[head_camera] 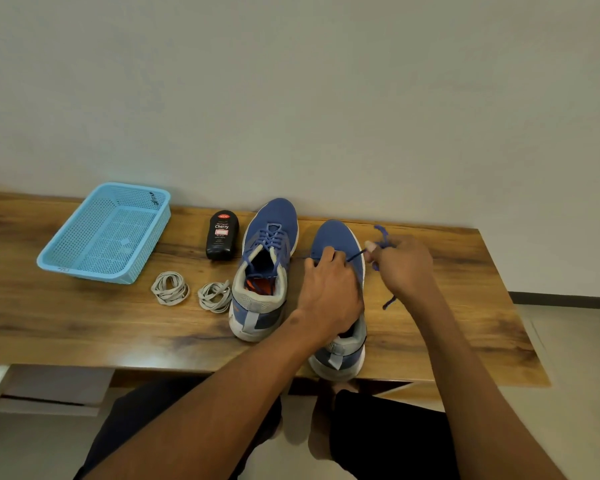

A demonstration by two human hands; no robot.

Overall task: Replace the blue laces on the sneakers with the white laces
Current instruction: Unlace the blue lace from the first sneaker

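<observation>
The blue lace runs from the right sneaker into the right hand, whose fingers pinch it. The left hand curls over that sneaker's tongue, holding it. Two white lace coils lie left of the left sneaker.

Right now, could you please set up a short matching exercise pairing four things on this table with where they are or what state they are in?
Things:
1. blue basket
2. shoe polish bottle
3. left sneaker
4. right sneaker

Places or states:
A. lace being pulled out, left hand resting on it, right hand gripping the blue lace
B. far left of the wooden table
C. blue lace threaded, beside the coiled white laces
D. between basket and sneakers

Pairs: 1-B, 2-D, 3-C, 4-A
</observation>
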